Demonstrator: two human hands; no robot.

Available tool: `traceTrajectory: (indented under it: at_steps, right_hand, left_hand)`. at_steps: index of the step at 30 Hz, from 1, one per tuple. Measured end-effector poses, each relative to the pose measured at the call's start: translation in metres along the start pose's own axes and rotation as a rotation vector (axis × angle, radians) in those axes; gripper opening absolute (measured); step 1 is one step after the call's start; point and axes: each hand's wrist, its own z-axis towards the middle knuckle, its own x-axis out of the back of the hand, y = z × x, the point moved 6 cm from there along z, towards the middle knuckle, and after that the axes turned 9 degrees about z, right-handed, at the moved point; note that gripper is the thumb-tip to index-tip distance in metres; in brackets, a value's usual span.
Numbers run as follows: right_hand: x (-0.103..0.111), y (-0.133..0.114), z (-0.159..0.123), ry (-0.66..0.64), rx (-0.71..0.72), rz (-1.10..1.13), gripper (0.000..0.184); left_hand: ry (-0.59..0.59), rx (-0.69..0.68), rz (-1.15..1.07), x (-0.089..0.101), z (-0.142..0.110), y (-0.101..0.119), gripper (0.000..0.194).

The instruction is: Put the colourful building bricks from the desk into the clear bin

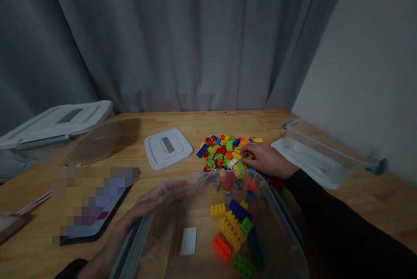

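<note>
A loose heap of multicoloured plastic building bricks (224,153) lies on the wooden table, with my right hand (267,159) on its right side and the fingertips among the bricks. Whether those fingers grip a brick, I cannot tell. Closer to me stands a clear plastic bin (276,214) holding several bricks, among them a long yellow brick (232,230). My left hand (156,201) is motion-blurred at the bin's near-left rim, its fingers extended, with nothing visible in them.
A wooden table (374,201) meets a grey curtain and a pale wall. A white lid (167,149) lies left of the heap. Another clear bin (325,153) with a white lid stands at right, a lidded bin (55,125) at far left. A blurred tablet (94,205) and papers (9,227) lie left.
</note>
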Motion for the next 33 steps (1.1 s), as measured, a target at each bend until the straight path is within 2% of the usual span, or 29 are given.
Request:
traceTrajectory:
  at_steps: [5,8,14,18,22,28,33]
  right_hand:
    - [-0.001,0.0,-0.001,-0.012,-0.018,0.007,0.027]
    - [-0.002,0.001,0.0,-0.013,-0.01,0.017,0.025]
    - [-0.006,0.007,0.004,-0.023,0.002,0.016,0.02]
    - [-0.004,0.005,0.004,0.002,0.061,0.023,0.018]
    - [0.001,0.002,0.002,0.047,0.091,0.033,0.017]
    - [0.013,-0.007,0.001,0.075,0.1,0.055,0.016]
    - [0.023,-0.012,0.0,0.11,0.058,0.104,0.019]
  left_hand:
    - [-0.115,-0.026,-0.193,-0.016,0.003,0.011,0.041]
    - [-0.13,-0.016,-0.279,-0.022,0.003,0.015,0.041]
    - [-0.07,-0.046,-0.209,-0.018,0.003,0.018,0.039]
    - [-0.081,-0.04,-0.204,-0.015,0.005,0.016,0.036]
    - [-0.093,-0.009,-0.226,-0.009,0.005,0.007,0.039]
    - [-0.053,-0.023,-0.141,-0.003,0.004,0.002,0.038]
    - [-0.11,-0.005,-0.16,-0.009,0.005,0.002,0.044]
